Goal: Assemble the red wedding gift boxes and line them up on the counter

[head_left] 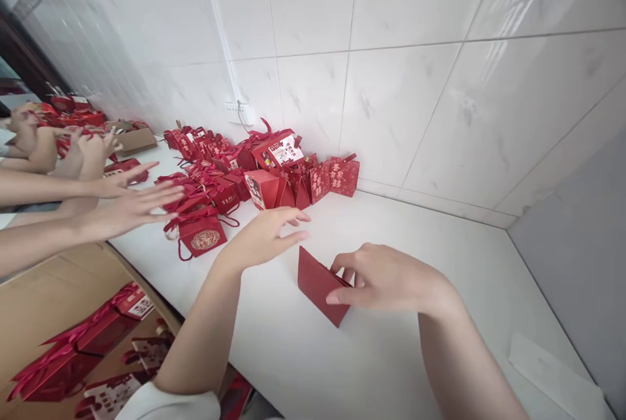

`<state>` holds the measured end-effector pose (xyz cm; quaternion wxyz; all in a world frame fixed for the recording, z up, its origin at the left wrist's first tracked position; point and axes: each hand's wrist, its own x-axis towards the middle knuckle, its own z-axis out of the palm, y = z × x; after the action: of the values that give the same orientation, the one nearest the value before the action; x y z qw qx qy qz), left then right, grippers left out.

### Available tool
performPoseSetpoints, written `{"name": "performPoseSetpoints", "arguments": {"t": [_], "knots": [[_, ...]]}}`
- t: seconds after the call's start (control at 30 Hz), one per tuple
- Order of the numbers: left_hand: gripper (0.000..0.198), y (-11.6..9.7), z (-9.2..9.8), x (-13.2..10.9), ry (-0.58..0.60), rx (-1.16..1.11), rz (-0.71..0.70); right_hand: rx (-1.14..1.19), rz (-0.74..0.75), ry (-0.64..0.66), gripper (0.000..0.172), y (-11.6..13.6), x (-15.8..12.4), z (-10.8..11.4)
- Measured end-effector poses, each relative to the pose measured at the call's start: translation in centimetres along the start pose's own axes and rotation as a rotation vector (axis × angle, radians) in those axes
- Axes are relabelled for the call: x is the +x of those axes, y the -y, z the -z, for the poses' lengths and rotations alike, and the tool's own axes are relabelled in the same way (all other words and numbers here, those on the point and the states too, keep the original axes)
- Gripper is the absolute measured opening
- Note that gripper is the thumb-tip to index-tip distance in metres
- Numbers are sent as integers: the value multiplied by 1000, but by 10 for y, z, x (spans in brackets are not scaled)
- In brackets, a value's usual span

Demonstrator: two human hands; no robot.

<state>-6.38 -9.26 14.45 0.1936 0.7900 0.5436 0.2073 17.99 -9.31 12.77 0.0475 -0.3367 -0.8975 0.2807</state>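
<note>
A plain dark red piece, like a folded gift box or card [317, 284], stands tilted on the white table [288, 361]. Thumb and fingers of my right hand [391, 280] pinch its right-hand end. My left hand [267, 234] hangs to its upper left, fingers apart and holding nothing. Just beyond that hand is a row of red gift boxes with gold characters [320, 182]. A larger red box with a white label [283, 151] rests behind them. What lies behind my right fingers is hidden.
Another person's outstretched hands [132, 208] reach in from the left, near a red box with a round gold emblem [203, 237]. More hands [92, 146] work farther back. At lower left, an open cardboard carton [53, 276] contains ribboned red boxes. A tiled wall [405, 100] bounds the table.
</note>
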Motion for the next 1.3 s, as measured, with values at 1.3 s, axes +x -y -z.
{"name": "performPoseSetpoints", "arguments": {"t": [1.3], "knots": [[69,79,-107,-4,5,-652,235,229,-105,-447,21,-49,52,-3]]}}
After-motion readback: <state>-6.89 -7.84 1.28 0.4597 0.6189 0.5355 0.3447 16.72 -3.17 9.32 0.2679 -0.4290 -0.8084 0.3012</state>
